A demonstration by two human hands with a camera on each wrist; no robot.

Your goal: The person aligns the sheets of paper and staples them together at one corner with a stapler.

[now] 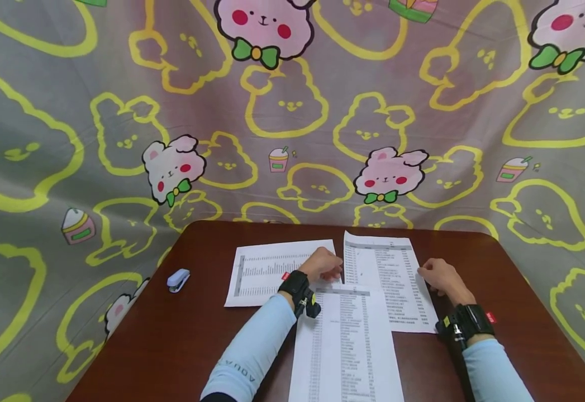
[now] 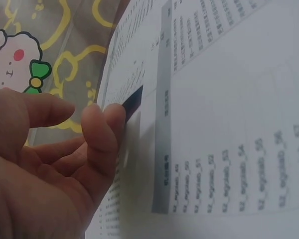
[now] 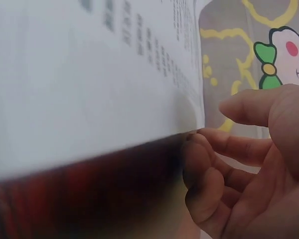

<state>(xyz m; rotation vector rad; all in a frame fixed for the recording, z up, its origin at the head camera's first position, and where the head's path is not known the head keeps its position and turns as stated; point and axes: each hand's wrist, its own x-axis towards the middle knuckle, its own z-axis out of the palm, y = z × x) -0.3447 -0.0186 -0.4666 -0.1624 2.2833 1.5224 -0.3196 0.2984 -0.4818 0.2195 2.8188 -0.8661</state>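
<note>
Three printed sheets lie close together: a left sheet [image 1: 267, 259], a right sheet [image 1: 400, 279] and a front sheet [image 1: 329, 352] that overlaps the other two. My left hand [image 1: 324, 264] is over the left sheet's right side, near the front sheet's top edge; its fingers are loosely bent, with the thumb [image 2: 52, 109] apart from them. My right hand [image 1: 444, 277] is at the right sheet's right edge. Its bent fingers [image 3: 202, 174] touch the paper's edge from below, while the thumb [image 3: 244, 107] stays off the paper.
A small light-blue stapler [image 1: 178, 280] sits at the left of the dark red-brown table [image 1: 201, 346]. Behind the table hangs a grey cloth [image 1: 302, 151] with yellow outlines and cartoon rabbits.
</note>
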